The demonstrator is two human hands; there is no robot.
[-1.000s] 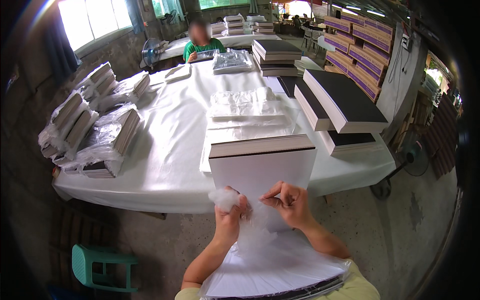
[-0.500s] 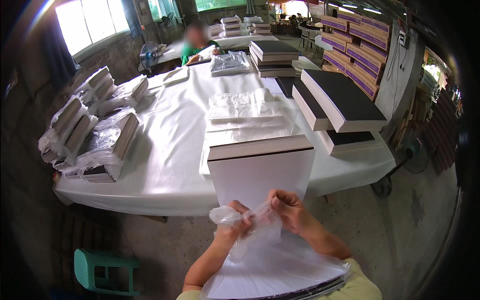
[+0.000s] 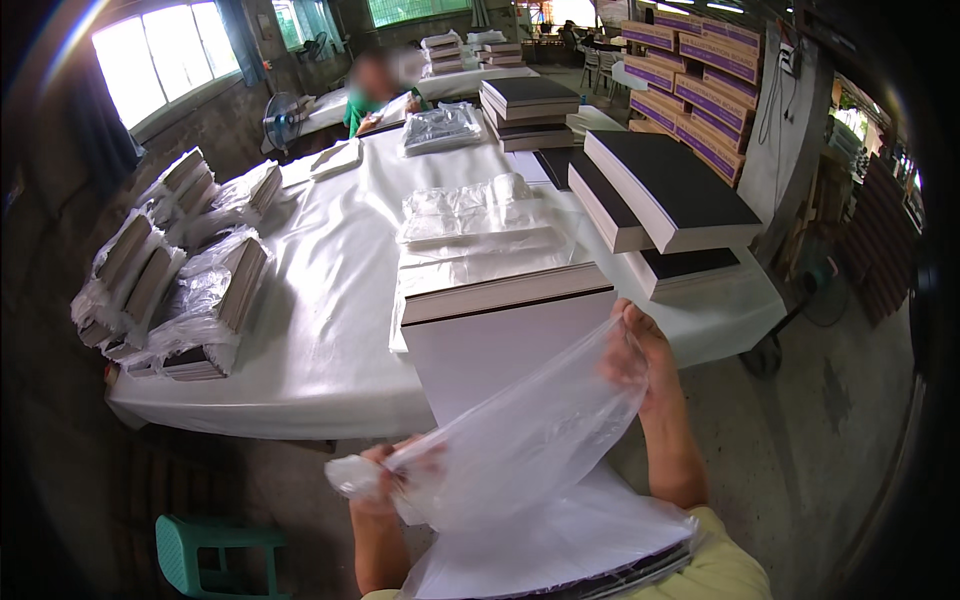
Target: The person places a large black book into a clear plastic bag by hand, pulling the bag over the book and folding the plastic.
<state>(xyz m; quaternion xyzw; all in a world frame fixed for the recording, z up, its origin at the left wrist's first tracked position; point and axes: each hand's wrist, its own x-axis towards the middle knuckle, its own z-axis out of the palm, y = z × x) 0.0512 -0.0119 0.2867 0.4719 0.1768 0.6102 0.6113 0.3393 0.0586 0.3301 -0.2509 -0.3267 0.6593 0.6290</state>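
Between my two hands stretches the mouth of a clear plastic bag [image 3: 530, 420]. My left hand [image 3: 395, 475], lower and to the left, grips a bunched part of it. My right hand [image 3: 640, 345], raised at the right, pinches its upper edge. The lower part of the bag encloses a white-faced stack of boards [image 3: 540, 550] with dark edges, resting against my body. Beyond my hands, another thick stack of boards [image 3: 500, 365], white on its near face, stands tilted at the table's edge. Flat plastic bags [image 3: 470, 225] lie in a pile behind it.
Plastic-wrapped board stacks [image 3: 215, 295] sit on the left of the white-covered table [image 3: 320, 300]. Black-topped stacks [image 3: 680, 190] stand on the right. A person in green [image 3: 375, 95] works at the far side. A green stool [image 3: 215, 550] and a fan [image 3: 785, 325] stand on the floor.
My right hand has moved up and right, my left hand down and left. The bunched plastic bag is now spread wide between them. The view has shifted slightly.
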